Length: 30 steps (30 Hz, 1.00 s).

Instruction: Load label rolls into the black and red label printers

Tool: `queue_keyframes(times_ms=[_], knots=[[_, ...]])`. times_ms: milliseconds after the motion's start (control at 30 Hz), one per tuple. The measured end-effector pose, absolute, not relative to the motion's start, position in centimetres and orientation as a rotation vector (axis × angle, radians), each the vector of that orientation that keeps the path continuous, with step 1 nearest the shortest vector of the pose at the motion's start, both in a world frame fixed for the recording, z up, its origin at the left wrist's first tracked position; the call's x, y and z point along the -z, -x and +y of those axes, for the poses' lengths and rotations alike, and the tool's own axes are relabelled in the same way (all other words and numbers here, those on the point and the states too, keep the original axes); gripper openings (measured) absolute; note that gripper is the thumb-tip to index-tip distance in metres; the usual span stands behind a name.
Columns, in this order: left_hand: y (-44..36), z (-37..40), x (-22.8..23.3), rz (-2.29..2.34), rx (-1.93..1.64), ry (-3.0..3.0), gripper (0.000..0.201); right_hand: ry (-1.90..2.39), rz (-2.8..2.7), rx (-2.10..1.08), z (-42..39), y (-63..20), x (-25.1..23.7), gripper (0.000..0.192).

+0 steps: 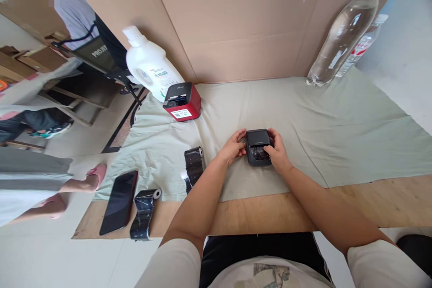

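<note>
A small black portable printer [258,138] lies on the cloth in front of me, its lid towards the far side and a dark, shiny area nearer me. My left hand [234,147] is at its left side, fingers curled against the edge. Along the right edge, my right hand [278,153] grips it, with the thumb resting on the top face. To the left of my left forearm lies a partly unrolled black paper roll [194,162]. A second black roll [145,209] with a white core is on the bare wood, beside a dark phone [119,202].
A red and black box-shaped printer [184,102] stands by a white jug [153,65] at the back left. Two clear bottles, the larger one blue-capped [347,31], lean at the back right. A cardboard panel [249,22] closes the far side. Other people are at the left.
</note>
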<state>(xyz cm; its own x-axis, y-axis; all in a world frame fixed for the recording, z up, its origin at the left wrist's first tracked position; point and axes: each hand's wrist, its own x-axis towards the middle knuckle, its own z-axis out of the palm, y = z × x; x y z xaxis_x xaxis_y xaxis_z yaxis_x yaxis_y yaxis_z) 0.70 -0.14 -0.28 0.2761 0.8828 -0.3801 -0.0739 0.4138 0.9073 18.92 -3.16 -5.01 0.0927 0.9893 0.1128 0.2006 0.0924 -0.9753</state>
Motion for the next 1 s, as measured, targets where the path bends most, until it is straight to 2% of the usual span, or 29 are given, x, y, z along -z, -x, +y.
queue_keyframes(times_ms=[167,300,367,433,567,700,833,933,1000], knots=[[-0.5,-0.3,0.5,1.056,-0.824,-0.946,0.067,1.299,-1.172,-1.108,-2.8,-19.5,4.3,0.058],[-0.7,-0.6,0.8,1.110,-0.875,-0.990,0.059,1.375,-1.209,-0.959,-3.1,-19.8,3.5,0.042],[-0.9,-0.9,1.0,1.237,-0.955,-1.046,0.040,1.403,-1.301,-0.817,-3.1,-19.9,3.2,0.035],[-1.2,-1.1,1.1,1.359,-1.074,-1.224,0.026,1.402,-1.416,-0.684,-3.1,-20.1,2.9,0.037],[-1.5,-1.4,1.3,1.280,-1.247,-1.634,0.030,1.359,-1.564,-0.563,-2.8,-20.1,3.2,0.044],[-1.3,-1.4,1.8,1.286,-1.197,-1.822,0.041,1.294,-1.576,-0.625,-2.4,-20.2,4.3,0.052],[-1.5,-1.6,1.7,1.376,-1.214,-1.994,0.029,1.267,-1.531,-0.637,-2.1,-20.3,5.4,0.049],[-2.4,-1.8,0.5,1.451,-1.088,-2.116,0.023,1.238,-1.511,-0.621,-2.0,-20.2,5.8,0.047],[-3.1,-1.6,-0.9,1.534,-0.810,-2.200,0.025,1.229,-1.500,-0.608,-1.9,-20.2,5.9,0.047]])
